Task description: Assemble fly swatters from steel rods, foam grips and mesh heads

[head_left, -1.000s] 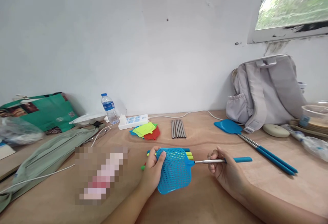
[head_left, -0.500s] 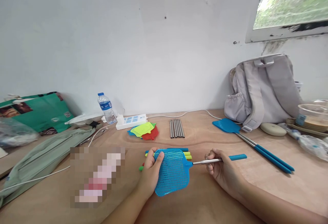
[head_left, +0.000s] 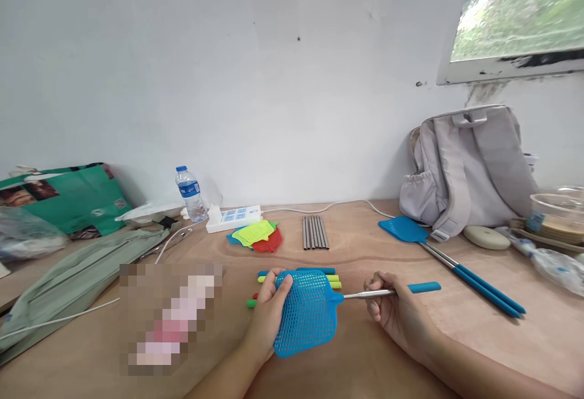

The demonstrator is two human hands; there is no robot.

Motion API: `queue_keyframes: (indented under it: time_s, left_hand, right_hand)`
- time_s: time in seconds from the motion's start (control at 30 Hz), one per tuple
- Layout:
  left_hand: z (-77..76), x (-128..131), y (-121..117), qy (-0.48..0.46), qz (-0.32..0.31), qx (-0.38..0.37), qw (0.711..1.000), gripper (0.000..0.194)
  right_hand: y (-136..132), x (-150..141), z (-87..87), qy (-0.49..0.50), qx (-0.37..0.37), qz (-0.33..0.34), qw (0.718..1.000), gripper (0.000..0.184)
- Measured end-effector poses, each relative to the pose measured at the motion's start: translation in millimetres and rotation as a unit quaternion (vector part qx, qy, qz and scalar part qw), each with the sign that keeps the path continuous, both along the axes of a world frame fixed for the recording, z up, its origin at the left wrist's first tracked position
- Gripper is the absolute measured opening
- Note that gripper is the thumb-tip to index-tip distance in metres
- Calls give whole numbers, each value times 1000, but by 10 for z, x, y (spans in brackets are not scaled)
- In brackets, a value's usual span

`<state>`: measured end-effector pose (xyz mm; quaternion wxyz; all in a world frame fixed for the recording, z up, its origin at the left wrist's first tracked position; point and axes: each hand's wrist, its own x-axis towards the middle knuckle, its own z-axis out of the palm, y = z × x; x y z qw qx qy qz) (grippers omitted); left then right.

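Between my two hands is a blue fly swatter (head_left: 309, 317) with a mesh head, a metal shaft and a blue grip. My left hand (head_left: 270, 309) pinches the left edge of its head, thumb on top. My right hand (head_left: 396, 308) closes round the shaft close to the blue grip. Behind the head lie several coloured handle tubes (head_left: 335, 284), partly hidden by it. Farther back are a row of metal tubes (head_left: 316, 233) and a pile of yellow, red and blue swatter heads (head_left: 253, 233). To the right lie blue swatters (head_left: 474, 280) with long handles.
A white power strip (head_left: 233, 218) and a water bottle (head_left: 190, 194) stand near the wall. A grey backpack (head_left: 474, 162), a beige round case (head_left: 486, 238) and a plastic cup (head_left: 554, 216) are at right. Left are a green bag (head_left: 68, 201), grey-green cloth (head_left: 86, 289) and a blurred-out item (head_left: 176, 320).
The view has tilted up slightly, so everything sits a little lower. Both hands keep their hold on the fly swatter, which has hardly moved.
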<state>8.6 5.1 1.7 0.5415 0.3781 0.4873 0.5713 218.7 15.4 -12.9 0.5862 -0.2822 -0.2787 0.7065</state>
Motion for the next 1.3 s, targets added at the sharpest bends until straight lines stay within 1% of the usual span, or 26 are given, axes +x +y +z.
queue_keyframes:
  time_s: [0.13, 0.2, 0.27, 0.33, 0.37, 0.43, 0.53, 0.7, 0.87, 1.07, 1.17, 1.23, 1.3]
  left_hand:
    - [42, -29, -25, -35, -10, -5, 999, 41]
    - [76, -32, -67, -38, -38, -13, 998, 45]
    - [96, -22, -120, -43, -91, -22, 995, 48]
    - [90, -4, -170, -53, -141, -31, 988, 50]
    - [79, 5, -190, -56, -156, -31, 986, 51]
    - [52, 14, -217, -52, -165, -19, 985, 51]
    - [24, -1, -229, -30, -172, 14, 985, 46]
    - [8, -50, -233, 17, -218, 57, 974, 35]
    - [4, -44, -245, 112, -207, 88, 968, 29]
    - [46, -12, -291, 174, -190, 130, 957, 28]
    - [56, 7, -289, 180, -177, 133, 959, 27]
    - [59, 19, -262, 159, -165, 112, 967, 27]
    - [63, 23, -217, 133, -147, 87, 976, 28]
  right_hand:
    - [-9, 1, 15, -27, 17, -8, 999, 29]
    - [-19, 10, 9, -30, 34, -1, 999, 28]
    - [-30, 18, -3, -22, 52, 35, 998, 27]
    - [-42, 23, -21, -16, 68, 89, 994, 24]
    - [-47, 24, -31, -17, 75, 113, 991, 22]
    - [-56, 20, -53, -20, 80, 136, 987, 20]
    - [-61, 12, -90, -28, 76, 137, 987, 19]
    - [-67, 19, -133, -65, 47, 157, 984, 26]
    - [-102, 29, -95, -75, 5, 150, 986, 26]
    - [-138, 33, -100, -64, -28, 157, 985, 26]
    - [-119, 33, -116, -60, -26, 167, 984, 27]
    - [-60, 30, -106, -67, -24, 179, 981, 28]
    - [46, 48, -77, -78, -18, 165, 983, 26]
